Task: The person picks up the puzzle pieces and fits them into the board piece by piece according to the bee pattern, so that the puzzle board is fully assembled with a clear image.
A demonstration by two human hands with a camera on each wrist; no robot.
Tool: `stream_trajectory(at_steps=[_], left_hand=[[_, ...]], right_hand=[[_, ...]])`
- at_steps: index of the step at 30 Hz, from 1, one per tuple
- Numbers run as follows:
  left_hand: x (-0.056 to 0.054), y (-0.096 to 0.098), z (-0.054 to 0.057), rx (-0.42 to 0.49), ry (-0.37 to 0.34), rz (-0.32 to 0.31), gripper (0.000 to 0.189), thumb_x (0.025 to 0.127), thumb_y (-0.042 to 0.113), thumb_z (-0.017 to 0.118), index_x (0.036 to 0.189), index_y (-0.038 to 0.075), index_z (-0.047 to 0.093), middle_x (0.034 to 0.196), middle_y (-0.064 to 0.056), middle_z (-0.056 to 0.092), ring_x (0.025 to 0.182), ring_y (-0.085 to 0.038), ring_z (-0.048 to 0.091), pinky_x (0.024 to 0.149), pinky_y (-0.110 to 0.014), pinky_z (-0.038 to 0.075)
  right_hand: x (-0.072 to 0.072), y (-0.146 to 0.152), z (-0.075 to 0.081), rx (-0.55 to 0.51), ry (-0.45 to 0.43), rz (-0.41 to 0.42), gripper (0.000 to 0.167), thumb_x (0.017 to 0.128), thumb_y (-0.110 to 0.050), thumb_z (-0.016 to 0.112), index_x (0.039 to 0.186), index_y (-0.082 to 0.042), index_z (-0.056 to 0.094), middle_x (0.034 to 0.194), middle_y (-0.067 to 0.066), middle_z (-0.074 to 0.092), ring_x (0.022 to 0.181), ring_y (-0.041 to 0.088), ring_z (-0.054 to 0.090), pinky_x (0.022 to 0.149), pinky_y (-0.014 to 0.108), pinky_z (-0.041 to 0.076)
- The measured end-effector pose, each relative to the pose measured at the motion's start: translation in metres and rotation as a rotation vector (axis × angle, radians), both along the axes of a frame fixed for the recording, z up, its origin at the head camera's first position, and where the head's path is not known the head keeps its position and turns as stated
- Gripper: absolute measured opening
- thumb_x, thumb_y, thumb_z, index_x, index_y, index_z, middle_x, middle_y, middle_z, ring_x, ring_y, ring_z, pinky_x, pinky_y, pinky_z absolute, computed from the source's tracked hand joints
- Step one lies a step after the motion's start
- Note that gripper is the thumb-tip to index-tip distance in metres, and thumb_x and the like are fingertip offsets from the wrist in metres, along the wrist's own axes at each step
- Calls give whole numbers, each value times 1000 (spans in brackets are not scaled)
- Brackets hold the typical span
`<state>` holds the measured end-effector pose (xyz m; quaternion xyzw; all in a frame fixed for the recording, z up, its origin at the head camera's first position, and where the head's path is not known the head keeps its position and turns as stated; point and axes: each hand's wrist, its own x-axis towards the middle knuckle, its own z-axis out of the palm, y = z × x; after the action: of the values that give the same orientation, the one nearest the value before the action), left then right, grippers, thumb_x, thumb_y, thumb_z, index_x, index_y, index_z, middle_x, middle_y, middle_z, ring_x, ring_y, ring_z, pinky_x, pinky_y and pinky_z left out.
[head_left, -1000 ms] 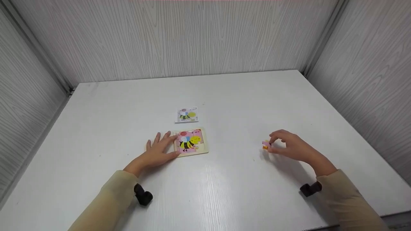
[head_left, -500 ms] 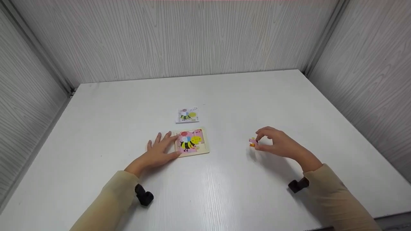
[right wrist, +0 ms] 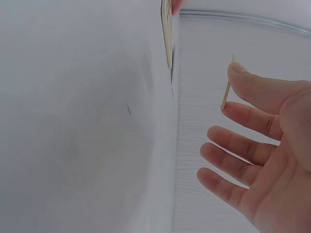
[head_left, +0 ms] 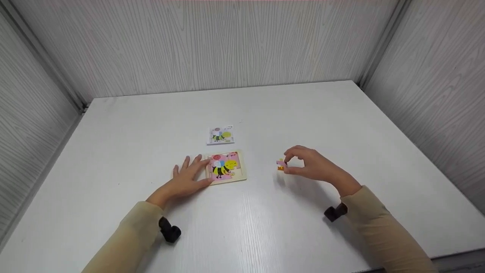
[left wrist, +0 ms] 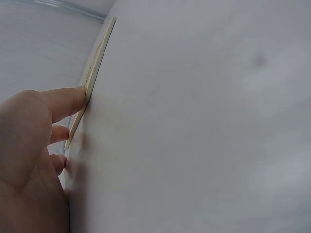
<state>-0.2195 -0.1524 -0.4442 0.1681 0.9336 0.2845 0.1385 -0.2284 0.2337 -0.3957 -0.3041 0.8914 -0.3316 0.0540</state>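
My left hand (head_left: pixel 185 182) lies with fingers spread at the left side of a wooden jigsaw tray (head_left: pixel 243 175), its thumb and index fingertip touching the frame. Pink pieces with a yellow and black bee fill most of the tray; bare wood shows at its lower right corner. In the left wrist view the thumb presses on the edge of the tray (left wrist: pixel 99 56). To the right of the tray, my right hand (head_left: pixel 312 165) pinches a small pink, yellow and orange puzzle piece (head_left: pixel 281 165) between thumb and index finger, above the table. The right wrist view shows that puzzle piece (right wrist: pixel 227 90) edge-on.
A square picture card (head_left: pixel 221 135) with the same bee lies just behind the tray. The white table (head_left: pixel 242 223) runs back to a pale wood-grain panel (head_left: pixel 227 45), with similar panels at both sides.
My right hand has moved left across the table toward the tray, carrying the puzzle piece. The left hand and tray have stayed in place.
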Motion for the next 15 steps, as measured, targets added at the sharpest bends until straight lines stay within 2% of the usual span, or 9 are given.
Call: stream_trajectory(at_steps=[15], left_hand=[[2,2,2,4,10,5,70,90,47,52,147,15,27,155,-15,7,139,-38,-11,102,-60,-13]], right_hand=[[-13,-56,1,107,-19,87,16,85,-23,69,94,-12,63,110,0,58,107,19,51,93,40,41]])
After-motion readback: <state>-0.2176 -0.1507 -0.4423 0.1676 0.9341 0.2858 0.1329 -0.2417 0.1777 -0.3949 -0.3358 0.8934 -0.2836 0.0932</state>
